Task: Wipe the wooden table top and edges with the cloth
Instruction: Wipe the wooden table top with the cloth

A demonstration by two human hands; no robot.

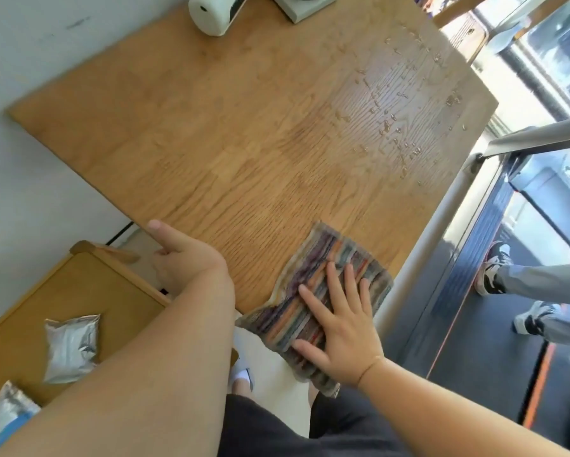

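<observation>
The wooden table top [230,140] fills the middle of the head view, with water droplets [405,127] scattered over its far right part. A striped multicoloured cloth [313,291] lies at the near right corner, partly hanging over the near edge. My right hand [339,328] presses flat on the cloth with fingers spread. My left hand [181,258] rests at the table's near left edge, thumb on top and the fingers curled under the edge.
A white device [214,13] and a pale block-shaped base [305,6] stand at the table's far end. A lower wooden unit [66,291] at the left holds silver foil packets [71,346]. Another person's legs [540,291] stand on a treadmill [494,341] at the right.
</observation>
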